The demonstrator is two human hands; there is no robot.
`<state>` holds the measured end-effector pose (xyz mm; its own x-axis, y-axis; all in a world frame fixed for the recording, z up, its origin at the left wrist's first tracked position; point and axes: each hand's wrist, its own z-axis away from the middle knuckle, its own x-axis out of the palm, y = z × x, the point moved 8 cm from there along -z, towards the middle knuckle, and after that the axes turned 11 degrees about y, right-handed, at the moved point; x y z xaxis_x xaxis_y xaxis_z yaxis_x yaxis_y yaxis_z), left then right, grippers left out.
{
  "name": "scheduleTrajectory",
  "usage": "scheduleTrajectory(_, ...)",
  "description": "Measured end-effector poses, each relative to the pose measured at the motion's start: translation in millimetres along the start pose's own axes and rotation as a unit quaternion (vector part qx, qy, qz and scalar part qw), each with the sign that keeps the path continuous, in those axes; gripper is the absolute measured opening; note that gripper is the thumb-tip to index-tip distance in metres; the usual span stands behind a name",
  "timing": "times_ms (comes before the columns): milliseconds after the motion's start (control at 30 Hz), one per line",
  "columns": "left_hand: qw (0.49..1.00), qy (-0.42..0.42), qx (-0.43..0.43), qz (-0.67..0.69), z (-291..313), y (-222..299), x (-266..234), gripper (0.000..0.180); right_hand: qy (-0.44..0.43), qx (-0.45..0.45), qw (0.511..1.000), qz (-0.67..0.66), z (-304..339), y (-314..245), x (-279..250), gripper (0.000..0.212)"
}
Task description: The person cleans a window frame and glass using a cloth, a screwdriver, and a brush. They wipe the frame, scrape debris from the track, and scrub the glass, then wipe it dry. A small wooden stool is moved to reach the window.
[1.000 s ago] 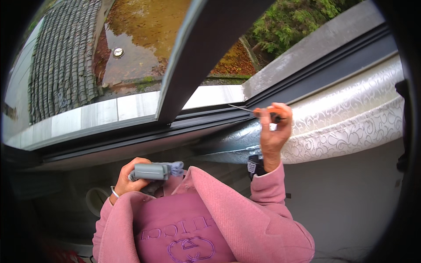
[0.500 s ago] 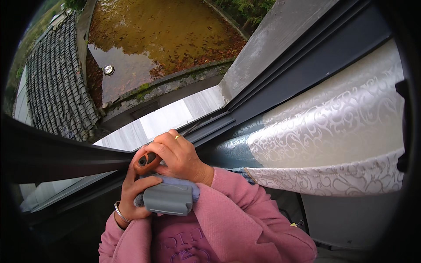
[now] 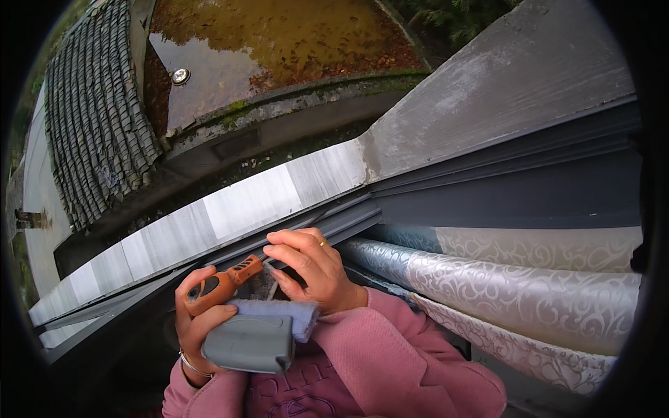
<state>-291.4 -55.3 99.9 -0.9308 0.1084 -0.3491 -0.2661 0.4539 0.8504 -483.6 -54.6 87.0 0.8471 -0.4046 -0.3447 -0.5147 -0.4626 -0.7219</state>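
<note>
Several pale slabs (image 3: pixel 251 202) form the outer sill, running in a bent line from between eight and nine o'clock to just above the centre. Along their inner edge lie the grooved dark rails of the window track (image 3: pixel 352 221), which meets a broad dark frame (image 3: pixel 502 202) at three o'clock. At two o'clock stands a rough grey concrete wall (image 3: pixel 488 104); at four, a patterned silvery curtain (image 3: pixel 516 299) hangs in thick folds on the room side. Outdoors, brown water (image 3: pixel 279 35) scattered with leaves fills eleven to twelve o'clock, edged by a mossy ledge (image 3: pixel 279 101), and a grey tiled roof (image 3: pixel 97 118) slopes at ten.

The left hand (image 3: pixel 189 334), at eight o'clock, is closed around an orange handle (image 3: pixel 226 282) with black insets, and also grips a grey block (image 3: pixel 247 345) at seven, which has a bluish fuzzy pad (image 3: pixel 301 317) beside it. The right hand (image 3: pixel 324 275), near six o'clock, is half curled, its fingertips beside the handle's narrow end, which points toward two; whether they pinch anything, I cannot tell.
</note>
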Motion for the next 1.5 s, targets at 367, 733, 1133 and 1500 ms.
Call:
scheduleTrajectory(367, 1.0, 0.008, -0.018, 0.011, -5, -41, 34, 0.04, -0.003, 0.082, 0.996, 0.037, 21, 44, -21, 0.041)
scheduleTrajectory(733, 0.994, 0.033, -0.073, 0.077, -12, -70, 54, 0.045, -0.005, 0.202, 0.965, 0.168, 36, 85, -61, 0.04)
scheduleTrajectory(1133, 0.922, -0.039, -0.304, 0.237, 2, -102, 60, 0.049, 0.055, 0.444, 0.892, -0.061, 66, 116, -63, 0.038)
scheduleTrajectory(1500, 0.887, -0.023, -0.35, 0.299, 11, -107, 62, 0.043, 0.086, 0.452, 0.878, -0.134, 69, 114, -57, 0.042)
